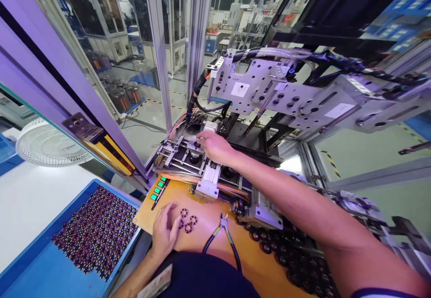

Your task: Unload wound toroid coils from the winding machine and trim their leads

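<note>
Right hand (213, 146) at the machine fixture (183, 156), left hand (164, 233) by loose rings (188, 223).
The right hand's fingertips pinch a small round part (194, 145) seated in the fixture. The left hand lies loosely spread on the orange worktop (208, 212), fingertips touching the rings; cutters (222, 234) lie just beside them, with a blue tray (40, 262) at the left.

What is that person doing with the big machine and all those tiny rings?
A person works at an orange bench in front of a machine. Their right hand reaches out to a small metal fixture on it, fingertips right at the part. Their left hand rests on the bench next to a few small rings. Cutters lie close by, and a blue tray holds many more rings.
</note>
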Demonstrator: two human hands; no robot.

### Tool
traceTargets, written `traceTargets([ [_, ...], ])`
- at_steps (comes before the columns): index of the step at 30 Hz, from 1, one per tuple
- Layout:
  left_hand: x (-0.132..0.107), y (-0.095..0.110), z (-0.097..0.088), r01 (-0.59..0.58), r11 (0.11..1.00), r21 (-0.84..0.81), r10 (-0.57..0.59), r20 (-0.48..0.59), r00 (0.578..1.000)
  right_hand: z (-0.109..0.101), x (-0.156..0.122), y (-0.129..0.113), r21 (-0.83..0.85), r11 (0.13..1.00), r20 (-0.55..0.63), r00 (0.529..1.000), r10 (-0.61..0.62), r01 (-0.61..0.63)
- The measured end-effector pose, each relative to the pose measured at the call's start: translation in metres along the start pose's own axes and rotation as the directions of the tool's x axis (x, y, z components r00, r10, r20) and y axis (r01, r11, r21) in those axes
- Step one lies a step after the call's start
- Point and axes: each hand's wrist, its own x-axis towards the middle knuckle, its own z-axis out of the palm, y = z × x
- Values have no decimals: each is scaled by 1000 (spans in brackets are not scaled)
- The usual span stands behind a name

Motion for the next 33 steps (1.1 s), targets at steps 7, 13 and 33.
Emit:
traceTargets([
  [7, 2, 6, -3, -31, 998, 46, 33, -33, 999, 2, -23, -10, 17, 1000, -120, 993, -17, 19],
  [13, 67, 22, -29, -162, 978, 128, 167, -31, 985, -29, -104, -67, 68, 998, -437, 899, 23, 7],
  [33, 223, 93, -2, -416, 885, 210, 267, 503, 822, 72, -354, -153, 192, 759, -456, 628, 630, -622],
])
